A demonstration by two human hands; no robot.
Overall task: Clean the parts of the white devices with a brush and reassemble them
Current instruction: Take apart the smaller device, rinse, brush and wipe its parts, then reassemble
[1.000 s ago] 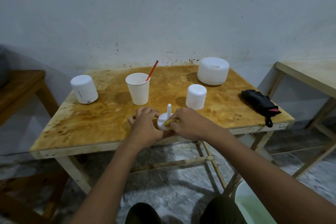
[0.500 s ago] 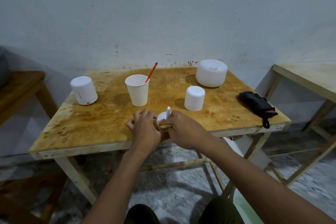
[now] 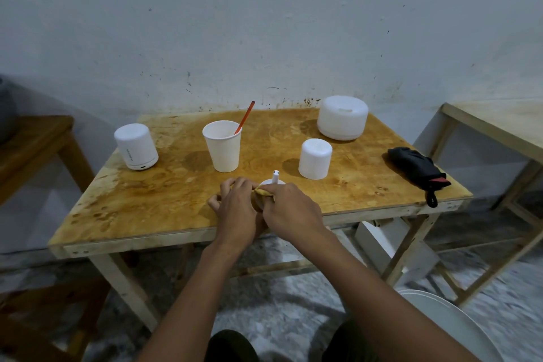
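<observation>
Nearest me, by my knees, sits one white basin (image 3: 446,329). At the near edge of the table (image 3: 147,200) my two hands meet on one small white base (image 3: 276,183) with an upright stem. My left hand (image 3: 238,210) curls round its side, and my right hand (image 3: 291,210) pinches one yellow cloth (image 3: 263,192) against its rim. Beyond stand one paper cup (image 3: 222,147) holding one red-handled brush (image 3: 245,117), and one white cap (image 3: 315,159) to its right. Farther off are one small white device (image 3: 135,146) on the left and one large white device (image 3: 342,118) at the back right. One black pouch (image 3: 415,166) lies at the right edge.
</observation>
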